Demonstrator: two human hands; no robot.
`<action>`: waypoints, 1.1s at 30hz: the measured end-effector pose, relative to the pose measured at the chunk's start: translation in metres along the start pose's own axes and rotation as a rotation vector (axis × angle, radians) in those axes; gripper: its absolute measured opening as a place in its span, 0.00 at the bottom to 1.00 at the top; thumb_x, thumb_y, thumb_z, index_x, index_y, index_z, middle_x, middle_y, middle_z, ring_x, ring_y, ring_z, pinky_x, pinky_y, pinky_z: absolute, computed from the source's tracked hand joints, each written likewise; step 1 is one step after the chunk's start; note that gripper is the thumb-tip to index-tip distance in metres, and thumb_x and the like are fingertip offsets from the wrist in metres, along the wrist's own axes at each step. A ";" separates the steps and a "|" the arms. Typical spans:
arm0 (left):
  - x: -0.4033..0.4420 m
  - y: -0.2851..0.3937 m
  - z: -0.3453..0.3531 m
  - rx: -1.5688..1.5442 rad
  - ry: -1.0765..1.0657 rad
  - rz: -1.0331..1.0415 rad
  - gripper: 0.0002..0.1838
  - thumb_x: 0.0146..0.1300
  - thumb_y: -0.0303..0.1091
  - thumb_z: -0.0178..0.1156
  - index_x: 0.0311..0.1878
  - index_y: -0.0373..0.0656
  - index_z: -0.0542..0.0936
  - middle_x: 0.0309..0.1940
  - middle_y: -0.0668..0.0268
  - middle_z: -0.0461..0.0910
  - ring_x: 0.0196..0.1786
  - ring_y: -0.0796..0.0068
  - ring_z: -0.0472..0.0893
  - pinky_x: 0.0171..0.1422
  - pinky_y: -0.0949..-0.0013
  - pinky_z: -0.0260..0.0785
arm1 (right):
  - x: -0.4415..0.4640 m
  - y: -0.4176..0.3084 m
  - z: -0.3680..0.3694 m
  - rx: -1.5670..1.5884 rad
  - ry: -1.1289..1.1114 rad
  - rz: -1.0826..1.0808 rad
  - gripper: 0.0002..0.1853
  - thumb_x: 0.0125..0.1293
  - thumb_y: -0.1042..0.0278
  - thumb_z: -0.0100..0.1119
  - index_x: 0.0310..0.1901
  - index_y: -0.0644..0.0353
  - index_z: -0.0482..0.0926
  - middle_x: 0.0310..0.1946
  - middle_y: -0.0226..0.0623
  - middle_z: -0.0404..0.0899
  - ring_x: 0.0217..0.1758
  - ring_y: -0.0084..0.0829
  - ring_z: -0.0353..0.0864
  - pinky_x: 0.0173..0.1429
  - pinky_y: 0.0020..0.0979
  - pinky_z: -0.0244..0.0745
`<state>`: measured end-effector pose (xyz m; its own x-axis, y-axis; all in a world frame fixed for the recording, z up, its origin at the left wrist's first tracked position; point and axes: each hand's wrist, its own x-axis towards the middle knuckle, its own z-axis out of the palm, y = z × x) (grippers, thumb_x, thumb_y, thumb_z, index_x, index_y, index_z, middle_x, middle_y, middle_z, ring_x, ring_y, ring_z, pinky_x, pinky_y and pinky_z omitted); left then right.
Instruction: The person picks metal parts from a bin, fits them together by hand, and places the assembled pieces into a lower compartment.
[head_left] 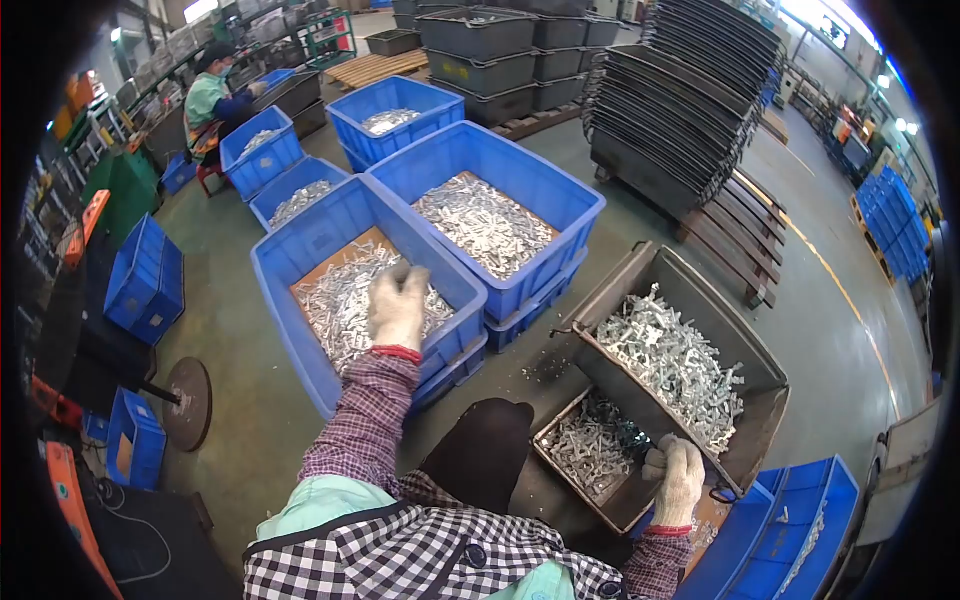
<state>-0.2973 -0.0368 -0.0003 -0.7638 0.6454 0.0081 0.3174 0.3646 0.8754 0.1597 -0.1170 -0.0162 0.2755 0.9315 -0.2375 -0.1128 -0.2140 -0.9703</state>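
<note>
My left hand [398, 305], in a pale glove with a red cuff, is over the small metal parts [340, 300] in the near blue bin [285, 290]. Its fingers are bent, and whether they hold a part is unclear. My right hand [678, 480], also gloved, is at the near edge of the grey metal bin [765, 420], above a lower tray [625, 510] of metal parts. Its fingers are curled together; what they hold, if anything, is too small to tell. Silvery metal pieces [670, 360] lie heaped in the grey bin.
A second blue bin [575, 200] of parts stands beyond the near one. Tall stacked dark trays [680, 110] and a wooden pallet [735, 240] are at the right. Another person [210, 100] sits at the back left. Blue bins [790, 530] stand at lower right.
</note>
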 end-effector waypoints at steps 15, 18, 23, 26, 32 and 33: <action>-0.182 0.114 0.175 -0.554 -1.084 -0.171 0.32 0.75 0.55 0.62 0.70 0.39 0.77 0.50 0.58 0.87 0.42 0.71 0.87 0.50 0.69 0.79 | -0.015 -0.063 -0.043 -0.406 0.280 -0.277 0.12 0.75 0.67 0.66 0.48 0.71 0.85 0.40 0.37 0.87 0.43 0.26 0.87 0.47 0.27 0.81; -0.170 0.102 0.181 -0.549 -1.107 -0.195 0.32 0.75 0.54 0.63 0.71 0.38 0.76 0.49 0.56 0.87 0.42 0.70 0.87 0.49 0.67 0.81 | 0.014 -0.086 -0.077 -0.622 0.349 -0.317 0.11 0.73 0.67 0.64 0.48 0.66 0.87 0.41 0.40 0.89 0.46 0.31 0.87 0.53 0.29 0.81; -0.168 0.112 0.198 -0.576 -1.106 -0.188 0.31 0.77 0.50 0.62 0.73 0.37 0.73 0.50 0.55 0.86 0.44 0.67 0.87 0.51 0.65 0.82 | 0.098 -0.076 -0.102 -1.185 0.218 -0.066 0.20 0.68 0.50 0.62 0.50 0.57 0.88 0.44 0.47 0.90 0.51 0.48 0.88 0.57 0.43 0.80; -0.159 0.109 0.200 -0.588 -1.099 -0.210 0.32 0.77 0.50 0.60 0.74 0.35 0.72 0.54 0.53 0.84 0.45 0.67 0.87 0.52 0.64 0.82 | 0.145 -0.071 -0.086 -1.475 -0.138 0.177 0.23 0.65 0.45 0.63 0.49 0.56 0.89 0.47 0.49 0.89 0.55 0.49 0.87 0.61 0.45 0.79; -0.159 0.121 0.193 -0.574 -1.181 -0.239 0.33 0.78 0.49 0.60 0.75 0.34 0.71 0.55 0.52 0.83 0.49 0.64 0.86 0.56 0.63 0.81 | 0.193 -0.034 -0.084 -1.842 -0.492 0.307 0.26 0.60 0.46 0.68 0.56 0.53 0.88 0.54 0.45 0.89 0.60 0.45 0.86 0.66 0.43 0.79; -0.160 0.122 0.193 -0.567 -1.196 -0.241 0.33 0.78 0.49 0.60 0.75 0.34 0.70 0.55 0.52 0.83 0.50 0.64 0.86 0.56 0.62 0.81 | 0.197 -0.029 -0.081 -1.859 -0.498 0.314 0.26 0.60 0.46 0.68 0.56 0.53 0.88 0.55 0.45 0.88 0.61 0.45 0.86 0.66 0.42 0.79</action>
<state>-0.0282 0.0338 0.0117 0.2805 0.8968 -0.3422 -0.2517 0.4128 0.8754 0.2945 0.0486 -0.0383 0.1608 0.7199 -0.6752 0.9816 -0.0452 0.1856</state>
